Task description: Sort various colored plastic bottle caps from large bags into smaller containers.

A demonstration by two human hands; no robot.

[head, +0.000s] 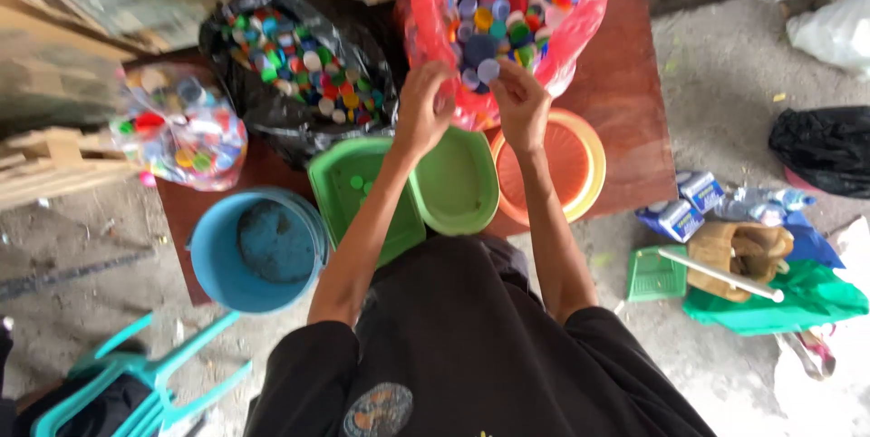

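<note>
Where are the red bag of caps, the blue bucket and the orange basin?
red bag of caps (pixel 426 11): head view, on the bag's left plastic wall.
blue bucket (pixel 210 260): head view, on its left inner wall.
orange basin (pixel 566 165): head view, on the bare ribbed inside, right of the right hand (pixel 521 111).

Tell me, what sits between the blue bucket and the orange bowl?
In the head view, two green containers sit between the blue bucket and the orange bowl: a square green tray holding a few green caps, then a rounder light green bowl.

Clutter around the work spot
A teal plastic chair (pixel 136 383) lies at lower left; a black bag (pixel 823 149) at right; small blue cartons (pixel 687 206) and green cloth (pixel 788 301) on the floor.
</note>
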